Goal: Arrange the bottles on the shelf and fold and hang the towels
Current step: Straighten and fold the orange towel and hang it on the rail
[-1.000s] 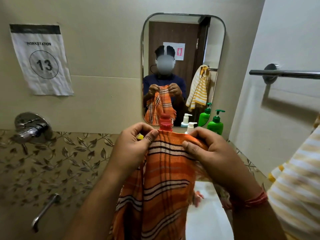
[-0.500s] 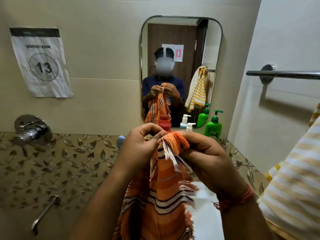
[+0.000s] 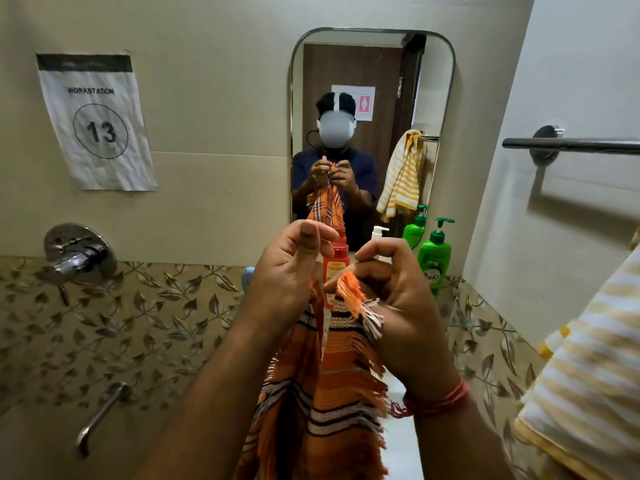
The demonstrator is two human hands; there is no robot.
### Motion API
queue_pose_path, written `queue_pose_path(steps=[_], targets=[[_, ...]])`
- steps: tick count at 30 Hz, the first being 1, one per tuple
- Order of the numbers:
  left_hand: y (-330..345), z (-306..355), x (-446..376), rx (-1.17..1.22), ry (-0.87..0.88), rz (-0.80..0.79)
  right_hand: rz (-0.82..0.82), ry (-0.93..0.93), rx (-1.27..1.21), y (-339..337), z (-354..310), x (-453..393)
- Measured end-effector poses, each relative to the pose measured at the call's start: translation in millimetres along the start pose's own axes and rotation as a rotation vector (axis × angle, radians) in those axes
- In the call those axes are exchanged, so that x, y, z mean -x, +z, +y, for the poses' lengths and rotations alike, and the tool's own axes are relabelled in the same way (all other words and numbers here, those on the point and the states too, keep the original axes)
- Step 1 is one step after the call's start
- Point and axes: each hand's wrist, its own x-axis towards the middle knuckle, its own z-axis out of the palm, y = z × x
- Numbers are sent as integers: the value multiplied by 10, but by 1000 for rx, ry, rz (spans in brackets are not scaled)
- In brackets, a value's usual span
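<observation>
An orange striped towel (image 3: 325, 386) with fringed ends hangs down in front of me. My left hand (image 3: 291, 275) pinches one top corner. Close beside it, my right hand (image 3: 394, 299) holds the other corner, whose orange fringe sticks up between the fingers. Behind the hands, under the mirror, stand a red bottle (image 3: 335, 265), a white pump bottle (image 3: 379, 237) that is mostly hidden, and a green pump bottle (image 3: 434, 258). A yellow-and-white striped towel (image 3: 588, 368) hangs at the right edge. A metal towel bar (image 3: 571, 144) on the right wall is bare where visible.
A mirror (image 3: 372, 81) on the far wall reflects me and the bottles. A paper sign (image 3: 95, 123) marked 13 hangs to the left. Below it are a chrome mixer valve (image 3: 78, 254) and a spout (image 3: 100, 415). Leaf-patterned tiles (image 3: 138, 327) run along the lower wall.
The towel was spread flat between my hands a second ago. My hands have come together, bringing the two top corners side by side, and have lifted a little.
</observation>
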Motion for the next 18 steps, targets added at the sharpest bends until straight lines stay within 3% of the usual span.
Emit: queue_pose_path(steps=[4, 6, 8, 11, 15, 18], targets=[[28, 26, 10, 68, 23, -32, 89, 12, 83, 118, 79, 35], [33, 33, 6, 83, 45, -55, 83, 114, 101, 146, 110, 46], [33, 42, 3, 79, 65, -72, -14, 269, 23, 154, 123, 53], [20, 45, 10, 46, 101, -112, -132, 350, 1, 162, 132, 75], [-41, 25, 60, -68, 127, -160, -75, 236, 179, 165, 97, 101], [-224, -1, 86, -166, -58, -271, 37, 138, 261, 115, 21, 97]])
